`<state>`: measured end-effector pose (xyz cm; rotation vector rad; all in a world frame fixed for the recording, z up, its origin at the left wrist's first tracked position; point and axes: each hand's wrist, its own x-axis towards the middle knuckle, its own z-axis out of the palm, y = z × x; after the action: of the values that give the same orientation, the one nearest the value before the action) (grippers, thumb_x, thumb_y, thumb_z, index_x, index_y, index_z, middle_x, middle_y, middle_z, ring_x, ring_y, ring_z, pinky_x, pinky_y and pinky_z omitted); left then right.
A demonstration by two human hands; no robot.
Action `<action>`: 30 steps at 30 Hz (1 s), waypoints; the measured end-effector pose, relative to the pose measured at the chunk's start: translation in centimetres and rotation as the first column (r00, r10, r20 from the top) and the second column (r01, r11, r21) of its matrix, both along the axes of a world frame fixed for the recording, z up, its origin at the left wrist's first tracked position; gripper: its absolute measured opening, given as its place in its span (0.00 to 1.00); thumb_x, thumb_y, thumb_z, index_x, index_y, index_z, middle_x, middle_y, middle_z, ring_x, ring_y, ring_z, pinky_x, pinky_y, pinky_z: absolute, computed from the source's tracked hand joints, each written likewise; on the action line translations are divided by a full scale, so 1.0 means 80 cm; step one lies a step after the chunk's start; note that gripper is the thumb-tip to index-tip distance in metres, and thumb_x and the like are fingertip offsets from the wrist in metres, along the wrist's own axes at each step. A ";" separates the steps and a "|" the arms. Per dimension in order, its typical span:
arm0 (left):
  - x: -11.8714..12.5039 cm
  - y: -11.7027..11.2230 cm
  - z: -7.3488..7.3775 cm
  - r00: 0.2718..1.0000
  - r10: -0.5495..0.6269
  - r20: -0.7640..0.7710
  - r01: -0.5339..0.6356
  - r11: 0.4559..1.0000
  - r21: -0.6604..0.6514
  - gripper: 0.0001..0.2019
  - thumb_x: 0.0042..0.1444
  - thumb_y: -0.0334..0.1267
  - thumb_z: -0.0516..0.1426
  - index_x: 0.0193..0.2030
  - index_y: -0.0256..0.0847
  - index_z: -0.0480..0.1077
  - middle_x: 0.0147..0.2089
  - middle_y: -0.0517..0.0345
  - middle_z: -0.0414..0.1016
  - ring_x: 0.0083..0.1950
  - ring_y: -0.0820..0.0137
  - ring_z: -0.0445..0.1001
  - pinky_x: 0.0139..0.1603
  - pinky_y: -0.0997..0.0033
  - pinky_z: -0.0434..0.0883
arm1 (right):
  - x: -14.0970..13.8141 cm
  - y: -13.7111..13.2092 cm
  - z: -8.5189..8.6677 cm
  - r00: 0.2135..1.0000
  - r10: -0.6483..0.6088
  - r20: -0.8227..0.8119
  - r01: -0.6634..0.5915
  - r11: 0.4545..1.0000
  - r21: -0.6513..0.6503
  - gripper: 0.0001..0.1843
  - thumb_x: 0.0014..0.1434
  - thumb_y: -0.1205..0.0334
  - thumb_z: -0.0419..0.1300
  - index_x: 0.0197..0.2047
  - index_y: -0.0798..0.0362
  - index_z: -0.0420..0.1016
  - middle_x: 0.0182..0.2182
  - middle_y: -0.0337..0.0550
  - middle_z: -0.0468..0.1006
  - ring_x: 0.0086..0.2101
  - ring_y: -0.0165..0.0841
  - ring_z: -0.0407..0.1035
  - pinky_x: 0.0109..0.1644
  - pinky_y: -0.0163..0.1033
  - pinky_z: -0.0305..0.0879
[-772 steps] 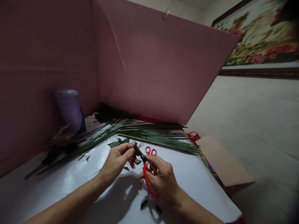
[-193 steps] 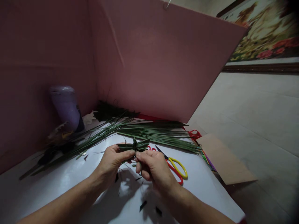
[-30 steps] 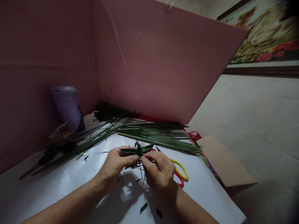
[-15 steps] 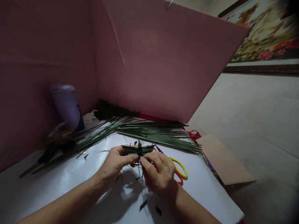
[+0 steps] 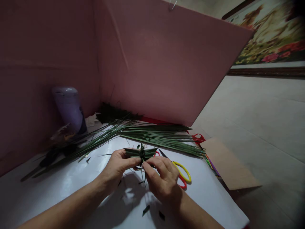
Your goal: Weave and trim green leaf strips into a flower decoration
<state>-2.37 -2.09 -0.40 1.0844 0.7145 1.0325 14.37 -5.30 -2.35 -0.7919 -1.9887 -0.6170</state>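
Grips the tied green leaves [image 5: 142, 153] just above the white desk [image 5: 209, 200] with the fingers of the left hand [image 5: 120, 163]; pinches at their lower middle with the right hand [image 5: 164, 178], near yellow-and-red-handled scissors [image 5: 175, 163].

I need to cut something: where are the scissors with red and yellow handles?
In the head view, the scissors lie right of centre on the white table, partly hidden behind the right hand, nearer than the long green leaves.
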 end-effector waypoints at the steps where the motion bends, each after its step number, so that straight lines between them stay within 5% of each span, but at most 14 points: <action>1: 0.000 -0.001 0.001 1.000 -0.005 0.008 0.005 1.000 -0.005 0.06 0.44 0.33 0.64 0.30 0.34 0.75 0.27 0.56 0.73 0.29 0.73 0.65 0.31 0.73 0.63 | -0.001 0.001 0.000 1.000 -0.001 -0.014 0.001 1.000 -0.010 0.16 0.53 0.74 0.56 0.46 0.54 0.71 0.34 0.47 0.76 0.37 0.37 0.69 0.39 0.43 0.68; 9: -0.001 0.001 0.007 0.998 0.009 0.057 -0.007 0.999 -0.032 0.07 0.42 0.31 0.64 0.31 0.34 0.76 0.29 0.56 0.74 0.29 0.74 0.66 0.30 0.74 0.64 | 0.001 -0.002 0.009 0.987 0.036 -0.156 -0.050 0.995 -0.090 0.21 0.54 0.77 0.53 0.49 0.51 0.69 0.38 0.47 0.74 0.40 0.37 0.68 0.42 0.44 0.68; 11: -0.003 0.002 0.009 0.995 0.030 0.097 -0.023 0.997 -0.073 0.09 0.40 0.30 0.65 0.32 0.35 0.76 0.30 0.56 0.74 0.29 0.73 0.67 0.30 0.74 0.64 | 0.008 0.002 0.012 0.921 0.005 -0.390 -0.063 0.989 -0.136 0.19 0.55 0.75 0.53 0.49 0.52 0.68 0.41 0.49 0.72 0.42 0.37 0.68 0.44 0.45 0.67; 13: -0.006 0.003 0.011 0.991 0.010 0.132 0.005 0.994 -0.113 0.10 0.38 0.29 0.65 0.32 0.35 0.76 0.30 0.55 0.74 0.29 0.73 0.67 0.29 0.74 0.64 | 0.013 0.011 0.015 0.766 -0.068 -0.640 -0.108 0.967 -0.232 0.13 0.57 0.71 0.54 0.46 0.53 0.69 0.41 0.48 0.72 0.42 0.36 0.68 0.44 0.44 0.67; 15: -0.007 0.002 0.013 0.987 -0.070 0.148 0.090 0.987 -0.130 0.10 0.39 0.29 0.65 0.32 0.34 0.76 0.30 0.54 0.74 0.29 0.73 0.67 0.28 0.75 0.63 | 0.017 0.020 0.017 0.649 -0.101 -0.754 -0.291 0.882 -0.369 0.08 0.58 0.66 0.55 0.41 0.53 0.72 0.39 0.47 0.73 0.41 0.36 0.68 0.44 0.42 0.67; 19: -0.005 -0.001 0.011 0.962 -0.228 0.147 0.251 0.954 -0.164 0.10 0.41 0.30 0.64 0.34 0.32 0.76 0.30 0.52 0.73 0.29 0.73 0.67 0.27 0.75 0.62 | 0.013 0.025 0.018 0.595 -0.010 -0.804 -0.698 0.489 -0.523 0.08 0.54 0.65 0.60 0.39 0.51 0.76 0.41 0.45 0.75 0.42 0.37 0.69 0.45 0.40 0.67; 21: -0.003 -0.002 0.008 0.954 -0.261 0.150 0.287 0.938 -0.195 0.10 0.41 0.30 0.63 0.33 0.32 0.75 0.29 0.53 0.72 0.28 0.73 0.66 0.28 0.74 0.62 | 0.010 0.022 0.017 0.585 0.037 -0.810 -0.745 0.419 -0.519 0.10 0.50 0.66 0.64 0.38 0.51 0.76 0.37 0.43 0.76 0.39 0.36 0.70 0.44 0.40 0.67; 27: -0.001 -0.001 0.007 0.946 -0.283 0.157 0.316 0.915 -0.252 0.07 0.42 0.30 0.62 0.31 0.30 0.75 0.26 0.54 0.70 0.26 0.75 0.64 0.29 0.73 0.62 | 0.010 0.019 0.009 0.700 0.145 -0.699 -0.634 0.576 -0.516 0.02 0.49 0.69 0.61 0.29 0.53 0.73 0.26 0.41 0.71 0.28 0.32 0.65 0.35 0.38 0.64; 30: 0.000 -0.002 0.009 0.950 -0.270 0.158 0.304 0.917 -0.259 0.06 0.42 0.30 0.62 0.30 0.30 0.74 0.27 0.53 0.70 0.26 0.75 0.64 0.29 0.74 0.62 | 0.010 0.020 0.006 0.715 0.124 -0.689 -0.612 0.588 -0.529 0.02 0.48 0.68 0.58 0.28 0.53 0.70 0.26 0.40 0.69 0.28 0.32 0.63 0.34 0.37 0.62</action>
<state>-2.38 -2.22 0.34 0.8422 0.5642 0.7110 15.14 -3.69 -1.88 -0.8127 -1.6696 0.7241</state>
